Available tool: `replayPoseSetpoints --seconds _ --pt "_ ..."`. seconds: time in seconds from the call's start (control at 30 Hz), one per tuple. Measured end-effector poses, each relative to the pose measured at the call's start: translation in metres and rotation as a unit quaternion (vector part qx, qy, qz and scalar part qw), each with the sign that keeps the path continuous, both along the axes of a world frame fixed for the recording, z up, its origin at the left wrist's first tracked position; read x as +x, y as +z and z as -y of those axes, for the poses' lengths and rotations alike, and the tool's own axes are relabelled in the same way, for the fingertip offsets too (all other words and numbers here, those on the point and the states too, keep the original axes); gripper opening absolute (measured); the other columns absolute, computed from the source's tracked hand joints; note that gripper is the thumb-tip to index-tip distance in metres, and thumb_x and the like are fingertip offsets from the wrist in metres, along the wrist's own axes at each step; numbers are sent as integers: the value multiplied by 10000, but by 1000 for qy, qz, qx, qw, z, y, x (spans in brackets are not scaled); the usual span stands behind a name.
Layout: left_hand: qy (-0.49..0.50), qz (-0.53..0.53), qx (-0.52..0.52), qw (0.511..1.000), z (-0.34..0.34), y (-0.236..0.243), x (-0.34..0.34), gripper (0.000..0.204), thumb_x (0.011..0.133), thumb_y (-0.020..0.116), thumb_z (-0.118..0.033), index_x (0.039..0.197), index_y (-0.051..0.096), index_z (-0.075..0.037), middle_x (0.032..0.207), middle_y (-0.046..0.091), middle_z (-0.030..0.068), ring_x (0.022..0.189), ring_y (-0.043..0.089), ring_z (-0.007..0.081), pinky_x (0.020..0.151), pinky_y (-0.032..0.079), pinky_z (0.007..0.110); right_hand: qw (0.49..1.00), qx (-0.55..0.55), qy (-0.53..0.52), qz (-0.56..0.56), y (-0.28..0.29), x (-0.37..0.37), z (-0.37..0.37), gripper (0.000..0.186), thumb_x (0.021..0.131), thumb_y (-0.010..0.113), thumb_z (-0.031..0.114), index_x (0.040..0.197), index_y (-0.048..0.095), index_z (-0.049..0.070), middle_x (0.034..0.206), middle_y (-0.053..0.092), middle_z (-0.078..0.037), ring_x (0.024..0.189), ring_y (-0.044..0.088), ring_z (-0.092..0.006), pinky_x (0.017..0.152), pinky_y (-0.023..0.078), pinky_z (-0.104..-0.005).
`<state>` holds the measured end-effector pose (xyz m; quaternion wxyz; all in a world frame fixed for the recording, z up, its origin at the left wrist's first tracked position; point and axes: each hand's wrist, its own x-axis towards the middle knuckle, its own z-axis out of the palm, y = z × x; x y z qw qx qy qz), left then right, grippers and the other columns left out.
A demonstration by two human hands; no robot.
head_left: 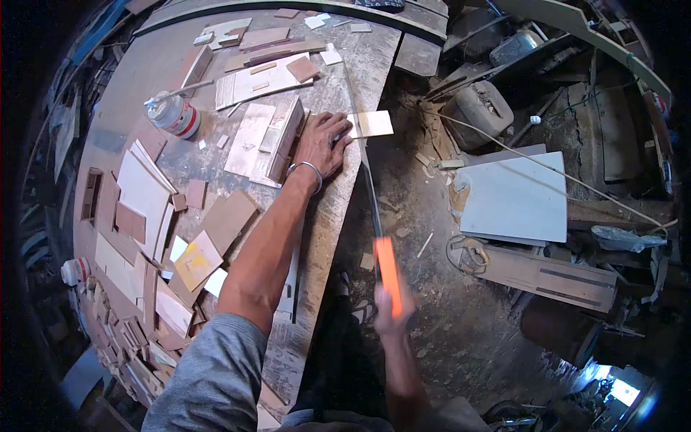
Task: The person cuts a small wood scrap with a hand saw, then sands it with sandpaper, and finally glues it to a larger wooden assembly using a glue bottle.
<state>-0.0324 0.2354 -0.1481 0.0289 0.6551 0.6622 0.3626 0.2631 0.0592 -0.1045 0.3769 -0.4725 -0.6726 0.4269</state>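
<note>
My left hand [324, 144], a metal bangle at its wrist, bears down with bent fingers on a thin pale wood piece [374, 124]. That piece sticks out past the right edge of the workbench [325, 234]. In my right hand [394, 311], somewhat blurred, is the orange handle of a handsaw [387, 270]. Its narrow blade slopes up and away to the wood piece, crossing it close to my left fingers. Just left of that hand stands a small block built of wood strips [277, 140].
A jar with a red label [173, 117] and a stick across its top stands on the bench. Wood offcuts [223, 216] lie around it. Right of the bench, the floor holds a plastic jerrycan [479, 111], a white panel [515, 198] and a long board [547, 277].
</note>
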Motion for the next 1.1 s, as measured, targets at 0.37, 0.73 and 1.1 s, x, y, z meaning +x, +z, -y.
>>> replayPoseSetpoints --seconds 0.37,0.73,1.1 --pt "2 -14 -21 1000 3 3 -4 262 864 652 -93 1119 656 -33 1261 621 129 1187 532 369 1038 448 428 995 -40 -30 -81 31 -21 2 486 960 503 310 1300 596 -25 717 557 -97 568 497 -198 533 413 -354" --pt "-7 -6 -27 1000 1 7 6 252 883 642 -111 1119 661 -22 1268 622 128 1189 534 360 1042 446 417 998 -32 -1 -45 4 -47 -73 566 979 489 420 1223 622 -74 594 471 19 500 433 -76 474 330 -249" --pt "-2 2 -33 999 1 3 -2 293 863 658 -100 1146 648 -22 1292 610 113 1224 509 348 1070 430 407 998 13 -15 -62 0 -33 -33 360 986 476 301 1017 612 -30 589 494 -14 497 431 -96 479 335 -270"
